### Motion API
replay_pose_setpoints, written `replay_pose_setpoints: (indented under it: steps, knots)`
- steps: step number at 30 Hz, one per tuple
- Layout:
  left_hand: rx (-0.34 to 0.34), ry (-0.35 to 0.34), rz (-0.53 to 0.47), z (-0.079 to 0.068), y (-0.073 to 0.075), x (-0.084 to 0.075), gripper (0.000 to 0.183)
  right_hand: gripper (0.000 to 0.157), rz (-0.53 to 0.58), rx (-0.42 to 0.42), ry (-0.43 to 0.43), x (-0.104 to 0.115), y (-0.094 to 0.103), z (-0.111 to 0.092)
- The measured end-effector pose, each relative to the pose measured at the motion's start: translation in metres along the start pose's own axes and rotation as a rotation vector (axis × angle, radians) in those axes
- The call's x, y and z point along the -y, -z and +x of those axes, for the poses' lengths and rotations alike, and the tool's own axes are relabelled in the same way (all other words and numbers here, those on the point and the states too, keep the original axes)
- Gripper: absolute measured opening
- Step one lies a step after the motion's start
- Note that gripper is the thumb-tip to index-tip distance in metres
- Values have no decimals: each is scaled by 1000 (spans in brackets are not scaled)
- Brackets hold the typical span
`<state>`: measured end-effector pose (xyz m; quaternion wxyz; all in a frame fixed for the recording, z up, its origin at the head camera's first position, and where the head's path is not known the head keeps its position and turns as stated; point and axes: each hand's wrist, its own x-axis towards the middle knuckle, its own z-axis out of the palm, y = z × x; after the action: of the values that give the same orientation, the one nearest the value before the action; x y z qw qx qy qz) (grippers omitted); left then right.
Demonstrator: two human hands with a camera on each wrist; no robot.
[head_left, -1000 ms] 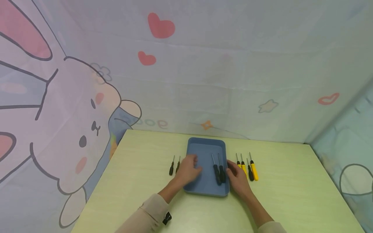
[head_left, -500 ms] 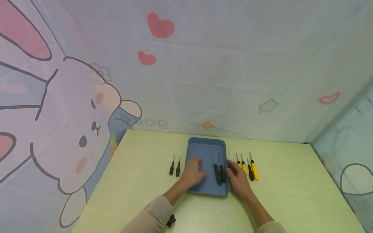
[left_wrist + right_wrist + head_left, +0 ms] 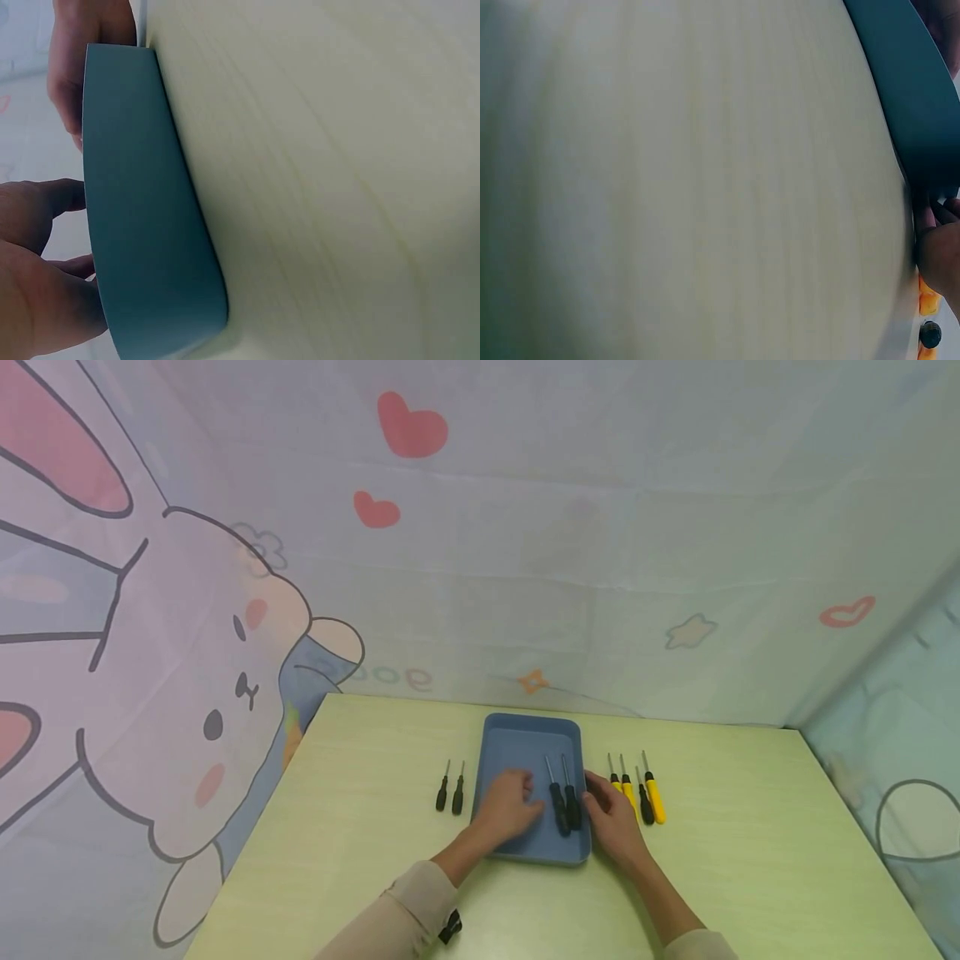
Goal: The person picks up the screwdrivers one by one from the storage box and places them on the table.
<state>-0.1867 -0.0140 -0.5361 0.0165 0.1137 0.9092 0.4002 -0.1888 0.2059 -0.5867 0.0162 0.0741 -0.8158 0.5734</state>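
Note:
A shallow blue tray [image 3: 531, 747] stands on the table. Inside, along its right side, lie two screwdrivers [image 3: 564, 810] with black handles. My left hand [image 3: 508, 810] is over the tray, left of those screwdrivers, its fingers loosely bent and thumb apart; nothing shows in it. In the left wrist view its fingertips [image 3: 79, 300] are partly hidden behind the tray wall [image 3: 150, 210]. My right hand [image 3: 613, 818] holds the tray's right edge, thumb at the rim and fingers outside. The right wrist view catches only part of that hand [image 3: 941, 255] beside the tray corner.
Two small black screwdrivers [image 3: 450, 797] lie left of the tray. Right of it is a row of yellow-handled screwdrivers [image 3: 655, 797] with a black one [image 3: 646, 808] among them. A black object [image 3: 450, 928] shows by the left sleeve. A printed cloth [image 3: 525, 568] hangs behind the table.
My left hand has moved rightward over the tray, nearer the two screwdrivers inside, uncovering a small black screwdriver on the left. The right hand and tray have stayed put.

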Motion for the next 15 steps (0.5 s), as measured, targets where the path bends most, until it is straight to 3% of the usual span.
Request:
replay_pose_setpoints:
  steps: [7, 15]
  knots:
    - [4, -7, 45, 2, -8, -2, 45, 46, 35, 3, 2, -6, -1, 2]
    - [1, -9, 55, 5, -14, -7, 52, 46, 34, 15, 2, 0, 0, 0]
